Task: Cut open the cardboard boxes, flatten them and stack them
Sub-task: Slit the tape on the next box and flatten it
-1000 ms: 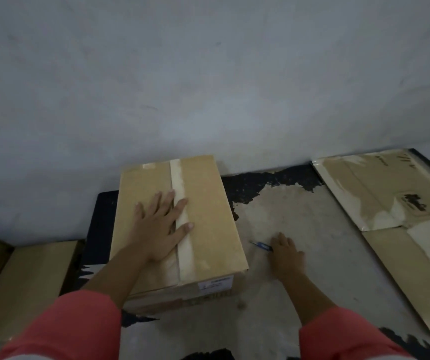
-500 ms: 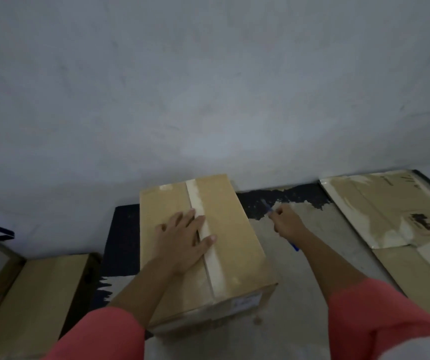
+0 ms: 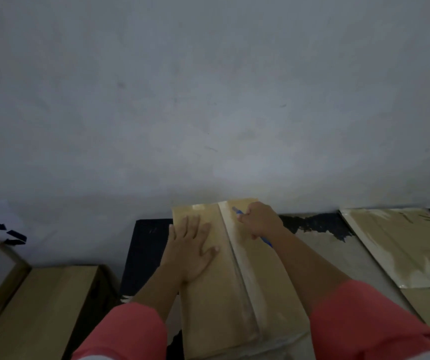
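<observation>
- The box (image 3: 208, 307) lies on the floor right in front of the person, its far end near the wall (image 3: 208, 100). Its taped seam faces up, where a blade can reach it.
- The left hand (image 3: 191, 245) lies flat on the lid with straight fingers, just left of the tape strip (image 3: 239, 268). It probably pins the box against the drag of a cut while staying out of the blade's path.
- The right hand (image 3: 259, 220) is curled round a blue cutter (image 3: 235, 210), whose tip sits at the far end of the tape. This looks like the start of a stroke drawn back along the seam.
- Flattened cardboard (image 3: 403, 242) lies on the floor to the right, likely where the stack goes.
- More closed boxes (image 3: 40, 307) sit to the left.
</observation>
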Demonstrator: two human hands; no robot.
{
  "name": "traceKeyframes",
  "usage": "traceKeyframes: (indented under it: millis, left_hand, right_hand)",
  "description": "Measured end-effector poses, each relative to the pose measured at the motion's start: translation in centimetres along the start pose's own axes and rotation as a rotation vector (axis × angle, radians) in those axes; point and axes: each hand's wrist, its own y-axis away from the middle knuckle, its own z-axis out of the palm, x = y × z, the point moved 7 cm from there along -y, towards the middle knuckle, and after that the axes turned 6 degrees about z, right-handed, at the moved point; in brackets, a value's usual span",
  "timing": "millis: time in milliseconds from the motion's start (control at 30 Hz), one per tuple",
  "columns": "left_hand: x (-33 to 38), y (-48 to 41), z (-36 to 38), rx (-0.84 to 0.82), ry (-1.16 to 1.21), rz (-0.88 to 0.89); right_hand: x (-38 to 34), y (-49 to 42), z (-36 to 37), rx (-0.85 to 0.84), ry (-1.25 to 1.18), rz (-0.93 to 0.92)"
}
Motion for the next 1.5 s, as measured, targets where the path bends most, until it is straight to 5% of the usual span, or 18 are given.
traceKeyframes:
  millis: [600,1133,1500]
  left_hand:
    - [-0.2,-0.5,1.0,0.065,0.004,-0.005]
    - [0.2,-0.1,0.1,0.049,-0.025,-0.018]
    - [0.2,-0.2,0.3,-0.008,-0.037,-0.013]
  right_hand:
    - [-5.8,-2.2,2.4,0.147,0.229,0.035]
    - [-3.0,1.3,3.2,0.003,0.166,0.052]
    - [1.9,11.8,4.9,-0.087,0.139,0.118]
